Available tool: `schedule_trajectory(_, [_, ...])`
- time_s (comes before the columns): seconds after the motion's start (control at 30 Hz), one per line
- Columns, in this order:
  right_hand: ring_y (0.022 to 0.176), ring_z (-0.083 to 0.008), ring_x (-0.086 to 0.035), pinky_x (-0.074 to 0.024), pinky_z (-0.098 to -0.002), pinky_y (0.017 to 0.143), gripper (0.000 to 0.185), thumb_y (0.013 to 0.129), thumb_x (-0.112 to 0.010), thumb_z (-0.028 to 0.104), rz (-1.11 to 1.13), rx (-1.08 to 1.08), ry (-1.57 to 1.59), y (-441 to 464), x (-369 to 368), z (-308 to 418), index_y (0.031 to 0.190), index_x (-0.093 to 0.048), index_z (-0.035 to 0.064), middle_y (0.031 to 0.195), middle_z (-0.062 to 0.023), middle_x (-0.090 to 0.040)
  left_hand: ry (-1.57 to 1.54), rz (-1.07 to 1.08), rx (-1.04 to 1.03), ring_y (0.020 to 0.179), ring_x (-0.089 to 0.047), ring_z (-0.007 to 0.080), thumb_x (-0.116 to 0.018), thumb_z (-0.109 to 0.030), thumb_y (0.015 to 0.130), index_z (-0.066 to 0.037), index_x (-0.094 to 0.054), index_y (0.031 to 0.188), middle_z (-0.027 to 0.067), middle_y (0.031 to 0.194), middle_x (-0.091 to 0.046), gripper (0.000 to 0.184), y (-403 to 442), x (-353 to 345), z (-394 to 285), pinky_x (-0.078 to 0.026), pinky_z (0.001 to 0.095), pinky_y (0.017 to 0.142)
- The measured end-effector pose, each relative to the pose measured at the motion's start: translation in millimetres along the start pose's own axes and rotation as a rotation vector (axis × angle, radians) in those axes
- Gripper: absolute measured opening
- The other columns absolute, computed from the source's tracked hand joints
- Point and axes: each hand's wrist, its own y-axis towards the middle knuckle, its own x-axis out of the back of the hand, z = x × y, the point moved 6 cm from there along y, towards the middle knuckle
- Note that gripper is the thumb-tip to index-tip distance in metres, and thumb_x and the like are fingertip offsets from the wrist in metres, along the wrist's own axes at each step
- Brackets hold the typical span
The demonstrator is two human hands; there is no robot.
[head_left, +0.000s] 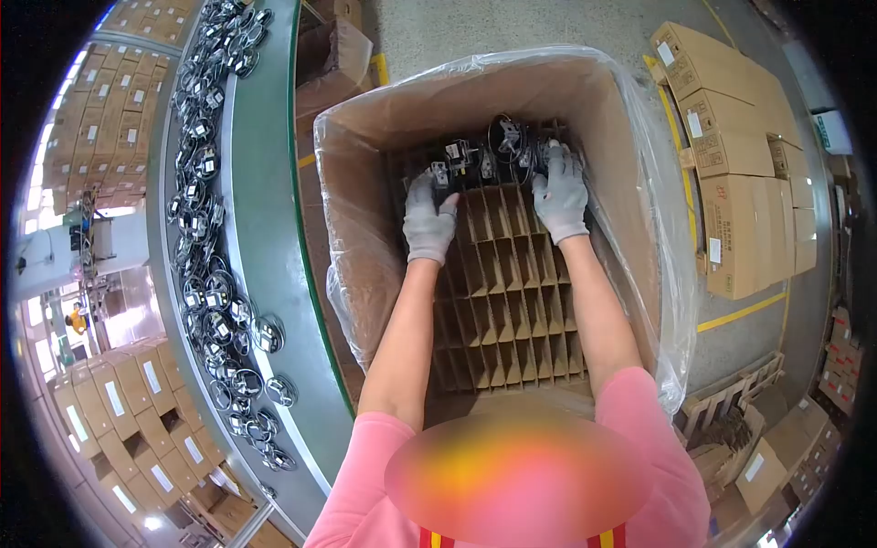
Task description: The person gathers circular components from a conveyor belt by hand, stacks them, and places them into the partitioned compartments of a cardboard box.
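My left hand (429,219), in a grey-white glove, reaches to the left end of a row of small metal and black parts with coiled cables (462,163). Its fingers point forward against the leftmost part, and the thumb stands apart. At the right end of that row, my right hand (561,194) is gloved too, its fingers stretched out over or beside a dark part; the fingertips partly cover it. Both hands are inside a large carton (349,196) lined with clear plastic. Under them lies a cardboard divider grid (512,297), and the parts sit in its far rows.
To the left, a green conveyor (274,183) runs alongside a long heap of similar cabled parts (206,228). Stacked cartons (744,219) stand on the right by yellow floor lines. A wooden pallet (731,393) lies at lower right. More cartons (137,411) are stacked at far left.
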Motion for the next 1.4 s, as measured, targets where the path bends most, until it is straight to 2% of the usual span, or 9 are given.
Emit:
schedule_trajectory(0.17, [0.111,-0.039,-0.053,-0.0477,-0.0457,0.091,0.051,0.086,-0.058,0.022,0.073,-0.015,0.013,-3.6,-3.4,-6.7,0.134,-0.045,0.0106,0.124,-0.0219,-0.054,0.066,0.005,-0.006,0.111,-0.054,0.0398,-0.066,-0.021,0.083,-0.007,-0.053,0.122,0.0214,0.126,-0.053,0.044,9.3,-9.3,-2.9,-0.047,0.0444,0.09])
schedule_trajectory(0.4, [0.075,-0.0371,-0.064,-0.0496,-0.0488,0.063,0.039,0.094,-0.049,0.026,-0.022,-0.185,-0.078,10.1,2.9,-23.3,0.131,-0.049,0.015,0.089,-0.022,-0.065,0.078,-0.002,-0.038,0.107,-0.055,0.0379,-0.065,-0.012,0.079,-0.006,-0.056,0.115,0.0181,0.118,-0.057,0.038,21.4,-5.6,-13.1,-0.048,0.0445,0.086])
schedule_trajectory(0.53, [0.099,-0.0372,-0.06,-0.0501,-0.0472,0.08,0.04,0.09,-0.053,0.02,-0.232,-0.017,-0.09,2.5,7.8,-2.0,0.13,-0.051,0.0162,0.116,-0.0189,-0.059,-0.092,0.03,0.292,0.11,-0.054,0.0374,-0.064,-0.008,0.077,-0.007,-0.056,0.116,0.018,0.12,-0.056,0.04,20.6,-1.1,21.9,-0.047,0.0439,0.087])
schedule_trajectory(0.7, [0.112,-0.0362,-0.052,-0.0468,-0.0457,0.089,0.042,0.085,-0.056,0.012,0.065,-0.183,-0.091,-0.1,-6.9,-24.9,0.127,-0.053,0.0111,0.122,-0.0159,-0.056,0.081,-0.127,-0.106,0.115,-0.05,0.0378,-0.065,-0.001,0.07,-0.008,-0.052,0.118,0.0169,0.123,-0.053,0.05,8.6,10.2,-15.1,-0.044,0.0431,0.096])
schedule_trajectory(0.77, [0.099,-0.0333,-0.058,-0.0484,-0.0442,0.085,0.051,0.077,-0.06,0.011,0.016,-0.108,-0.179,7.9,4.6,3.8,0.128,-0.05,0.0104,0.106,-0.0143,-0.062,0.053,-0.035,-0.327,0.115,-0.05,0.0383,-0.066,-0.002,0.069,-0.008,-0.052,0.118,0.0169,0.125,-0.052,0.051,8.6,0.1,-36.1,-0.044,0.0434,0.097])
schedule_trajectory(1.03, [0.099,-0.038,-0.059,-0.0479,-0.0462,0.084,0.033,0.086,-0.058,0.029,-0.029,-0.206,0.202,5.9,-9.8,-12.6,0.111,-0.061,0.0068,0.109,-0.0199,-0.062,0.194,0.075,-0.245,0.112,-0.051,0.0398,-0.068,-0.007,0.071,-0.006,-0.058,0.108,0.0196,0.125,-0.05,0.039,18.8,-25.0,-33.9,-0.049,0.0439,0.088])
schedule_trajectory(1.1, [0.101,-0.0385,-0.058,-0.0472,-0.0465,0.086,0.036,0.087,-0.059,0.032,0.047,-0.326,0.287,4.7,-8.1,0.4,0.112,-0.06,0.0063,0.112,-0.0206,-0.062,0.124,0.083,-0.187,0.108,-0.053,0.0407,-0.067,-0.012,0.075,-0.006,-0.058,0.107,0.0201,0.124,-0.05,0.033,24.0,-28.6,-38.6,-0.049,0.045,0.085])
schedule_trajectory(1.3, [0.099,-0.0362,-0.057,-0.0464,-0.0449,0.087,0.036,0.077,-0.061,0.013,-0.121,0.039,0.208,6.2,9.2,25.4,0.112,-0.058,0.005,0.107,-0.0177,-0.062,0.066,-0.035,0.307,0.092,-0.06,0.0433,-0.06,-0.025,0.088,-0.001,-0.06,0.106,0.0236,0.105,-0.061,0.03,23.2,-19.9,-28.6,-0.048,0.0471,0.08])
schedule_trajectory(1.4, [0.097,-0.0346,-0.058,-0.0467,-0.0436,0.087,0.032,0.076,-0.058,0.002,-0.237,0.034,0.364,2.2,27.3,20.9,0.107,-0.062,0.0058,0.104,-0.0165,-0.064,-0.296,-0.122,0.521,0.08,-0.06,0.0239,-0.059,-0.018,0.089,0.004,-0.06,0.107,0.0165,0.094,-0.066,0.028,24.8,-22.8,25.8,-0.046,0.0345,0.076])
